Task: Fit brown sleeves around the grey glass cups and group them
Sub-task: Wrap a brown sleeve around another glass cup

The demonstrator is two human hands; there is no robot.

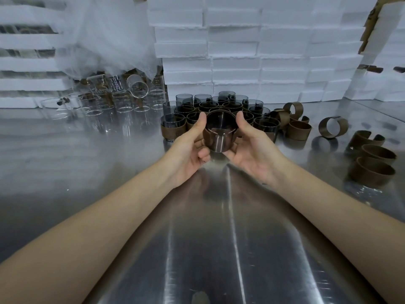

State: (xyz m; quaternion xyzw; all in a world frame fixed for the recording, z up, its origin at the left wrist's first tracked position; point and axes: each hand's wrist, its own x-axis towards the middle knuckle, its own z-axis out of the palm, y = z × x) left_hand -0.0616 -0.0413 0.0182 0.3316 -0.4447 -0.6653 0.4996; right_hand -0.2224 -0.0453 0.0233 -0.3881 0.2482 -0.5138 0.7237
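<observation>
Hands (pixel 192 145) (pixel 249 145) holding sleeved cup (pixel 220 134) above steel table (pixel 219 227), grouped cups (pixel 214 106) just behind

we hold one grey glass cup (pixel 221 128) w/ a brown sleeve (pixel 210 139) round it, above the steel table (pixel 109 161). left hand (pixel 189 148) grips its left side, right hand (pixel 247 148) its right, thumbs up by the rim. behind: group of sleeved cups (pixel 219 108); loose sleeves (pixel 333 127) lie to the right, clear glasses (pixel 114 102) far left, white foam boxes (pixel 252 51) stacked at the back.
</observation>
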